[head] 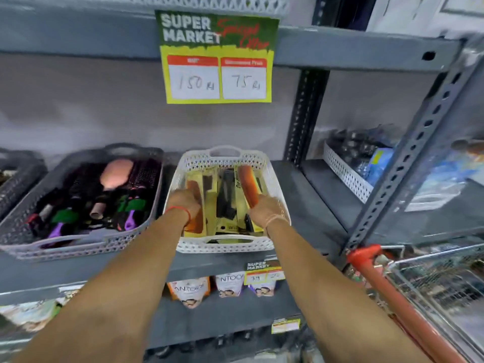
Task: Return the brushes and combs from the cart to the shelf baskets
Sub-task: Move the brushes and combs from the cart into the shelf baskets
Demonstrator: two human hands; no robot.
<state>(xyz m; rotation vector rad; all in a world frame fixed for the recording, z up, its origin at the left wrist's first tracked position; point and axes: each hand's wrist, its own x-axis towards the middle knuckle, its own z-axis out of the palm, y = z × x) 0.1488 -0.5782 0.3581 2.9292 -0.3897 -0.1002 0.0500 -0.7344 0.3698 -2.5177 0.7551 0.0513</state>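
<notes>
A white perforated basket point(225, 156) stands on the grey shelf and holds packaged combs. Both my hands reach into it. My left hand point(183, 203) is closed around an orange-brown comb point(195, 189) at the basket's left side. My right hand point(264, 209) grips a second orange-brown comb point(248, 184) on a yellow card, at the right side. Black combs point(225, 197) lie between them. To the left, a grey basket point(86, 244) holds several hairbrushes, pink, purple and green. The cart point(432, 281) with its red handle sits at the lower right.
A green and yellow price sign point(217, 56) hangs from the shelf above. A slotted steel upright point(419, 142) stands between the shelf and the cart. Another white basket point(345, 174) of packets sits further right. Sachets point(230, 285) line the shelf below.
</notes>
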